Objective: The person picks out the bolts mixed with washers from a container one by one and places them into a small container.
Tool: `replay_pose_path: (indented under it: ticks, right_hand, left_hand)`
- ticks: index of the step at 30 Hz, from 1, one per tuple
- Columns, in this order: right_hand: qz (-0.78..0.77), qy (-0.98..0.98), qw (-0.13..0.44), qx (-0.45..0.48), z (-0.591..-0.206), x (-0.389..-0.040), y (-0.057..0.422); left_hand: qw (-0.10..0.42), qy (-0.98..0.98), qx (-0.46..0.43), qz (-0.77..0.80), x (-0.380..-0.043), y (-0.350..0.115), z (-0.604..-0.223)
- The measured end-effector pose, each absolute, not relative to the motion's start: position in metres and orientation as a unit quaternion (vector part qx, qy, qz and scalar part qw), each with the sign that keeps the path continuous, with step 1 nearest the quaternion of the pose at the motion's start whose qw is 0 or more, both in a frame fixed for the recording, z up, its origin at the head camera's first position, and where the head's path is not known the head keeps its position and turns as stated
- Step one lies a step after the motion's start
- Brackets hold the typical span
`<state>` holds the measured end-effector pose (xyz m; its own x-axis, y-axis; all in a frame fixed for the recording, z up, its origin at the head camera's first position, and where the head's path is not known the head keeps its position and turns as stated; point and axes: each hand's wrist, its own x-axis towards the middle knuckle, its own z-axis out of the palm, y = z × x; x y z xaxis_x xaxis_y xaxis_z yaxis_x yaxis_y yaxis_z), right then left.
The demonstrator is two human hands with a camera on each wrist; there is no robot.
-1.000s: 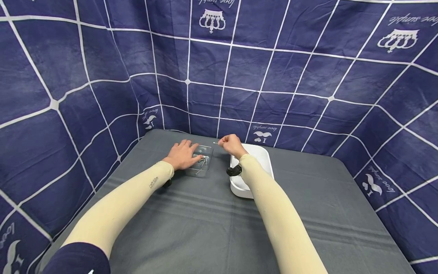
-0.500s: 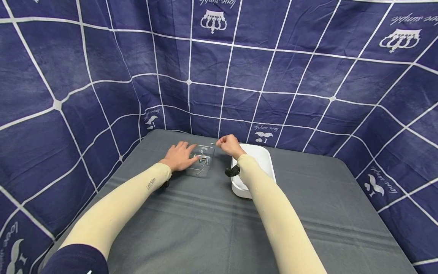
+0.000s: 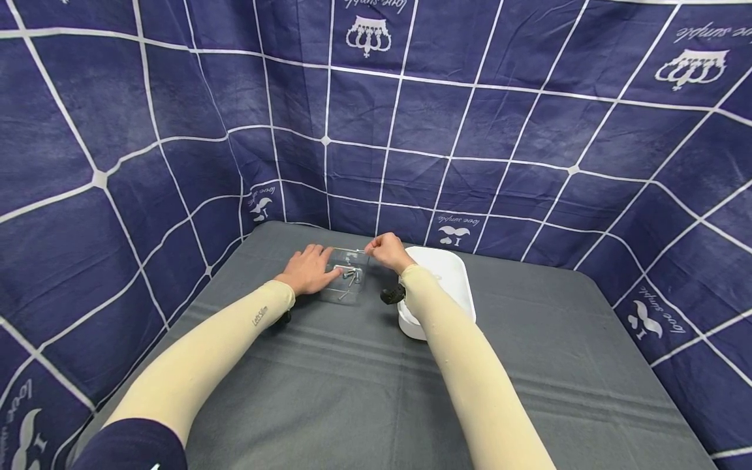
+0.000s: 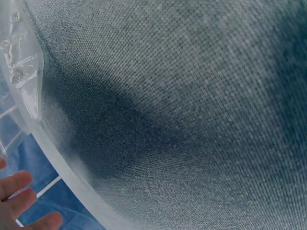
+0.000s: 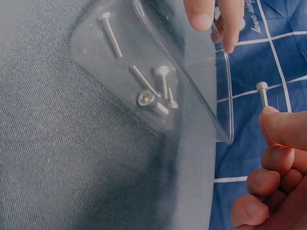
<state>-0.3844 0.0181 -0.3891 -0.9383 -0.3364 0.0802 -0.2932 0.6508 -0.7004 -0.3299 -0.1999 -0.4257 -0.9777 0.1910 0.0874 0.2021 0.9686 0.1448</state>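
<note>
My right hand (image 3: pixel 388 251) pinches a silver socket-head bolt (image 5: pixel 262 91) between thumb and forefinger, its head sticking out past the fingertips. In the head view it is at the far right corner of a clear plastic box (image 5: pixel 184 74). Several silver bolts (image 5: pixel 163 81) of different sizes lie in the box. My left hand (image 3: pixel 308 269) lies at the box's left side with fingers spread, the thumb reaching over the box. Its fingertips (image 5: pixel 199 19) show close to the box wall in the right wrist view.
A white tray (image 3: pixel 464 287) stands to the right of the box, partly hidden beneath my right forearm. Grey cloth (image 3: pixel 329 372) covers the table. A blue curtain (image 3: pixel 411 176) with white lines hangs behind and at both sides.
My right hand has moved left with the bolt, from beside the white tray to the clear box's far corner. My left hand shifted slightly left, uncovering more of the box.
</note>
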Motion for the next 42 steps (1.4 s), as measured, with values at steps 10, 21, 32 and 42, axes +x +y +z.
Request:
replay_pose_path:
  ticks: [10,21,32,42]
  right_hand:
    - [-0.372,0.907,0.038,-0.193,-0.390,-0.386,0.009]
    - [-0.365,0.910,0.045,-0.192,-0.390,-0.385,0.011]
    - [-0.393,0.900,0.043,-0.182,-0.388,-0.383,0.025]
    - [-0.416,0.891,0.049,-0.174,-0.386,-0.383,0.039]
  left_hand:
    - [0.029,-0.991,-0.102,-0.082,-0.330,-0.201,-0.424]
    - [0.025,-0.991,-0.099,-0.081,-0.330,-0.200,-0.423]
    - [0.029,-0.992,-0.101,-0.071,-0.331,-0.201,-0.424]
    - [0.034,-0.991,-0.114,-0.062,-0.332,-0.202,-0.425]
